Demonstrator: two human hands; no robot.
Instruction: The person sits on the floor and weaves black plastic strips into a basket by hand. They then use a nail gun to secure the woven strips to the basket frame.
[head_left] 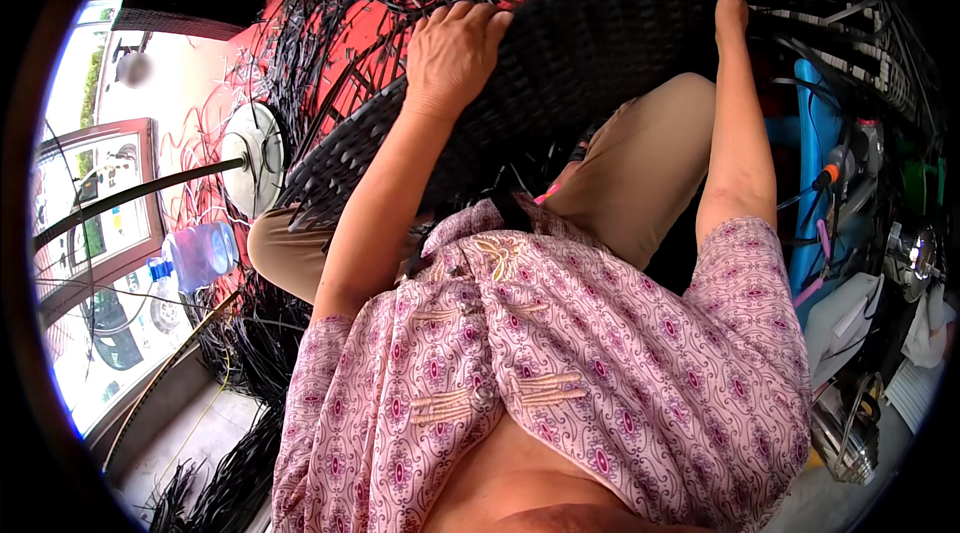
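A large black woven piece (560, 58), like a basket wall of flat plastic strips, leans across my lap. My left hand (455, 53) lies at its upper left edge, back up, fingers curled over the edge and thumb at the side. My right arm reaches up along the piece's right side. There my right hand (733, 11) is seen edge-on against the weave, the finger that shows pointing straight up; its other fingers are largely hidden. Loose strip ends stick out at the lower left, by my knee (285, 253).
Black strips (330, 43) lie tangled over the red floor. A round white base with a dark pole (255, 158) and a clear bottle (205, 255) stand left. At right are an unfinished strip weave (830, 28), a blue plastic container (812, 143) and an orange-tipped tool (828, 175).
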